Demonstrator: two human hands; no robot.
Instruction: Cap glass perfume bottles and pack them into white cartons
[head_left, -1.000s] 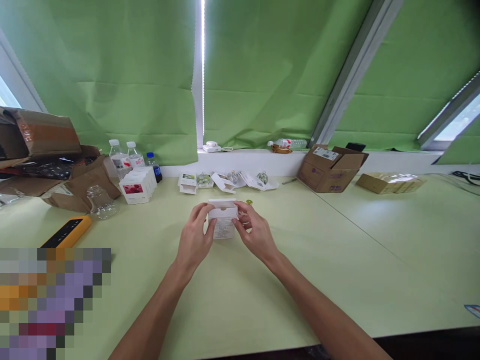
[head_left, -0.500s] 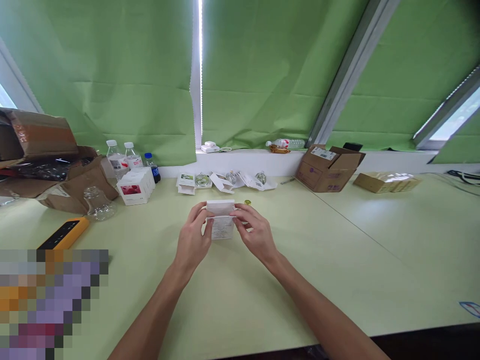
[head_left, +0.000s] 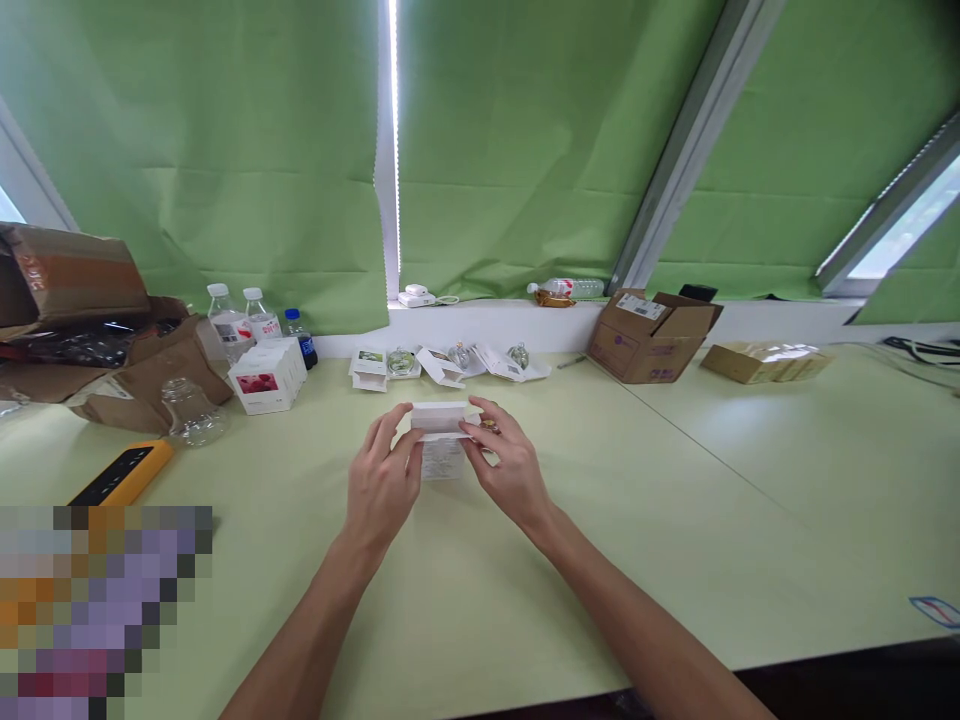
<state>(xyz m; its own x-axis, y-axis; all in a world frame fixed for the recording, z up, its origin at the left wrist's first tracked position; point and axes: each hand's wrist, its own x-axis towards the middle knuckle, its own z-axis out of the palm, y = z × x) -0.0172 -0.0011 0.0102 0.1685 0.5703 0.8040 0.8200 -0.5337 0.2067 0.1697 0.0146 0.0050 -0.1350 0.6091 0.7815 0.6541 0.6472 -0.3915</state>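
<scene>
Left hand, right hand pinching opposite sides of printed white carton; light, even pressure should avoid creasing

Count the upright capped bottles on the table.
3, back left: leftmost white-capped bottle, second white-capped bottle beside it, and blue-capped bottle to their right. Others may be hidden.

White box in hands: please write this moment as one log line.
left hand: holds white box, left side; right hand: same box, right side; box top: appears open; below: pale green table
</scene>
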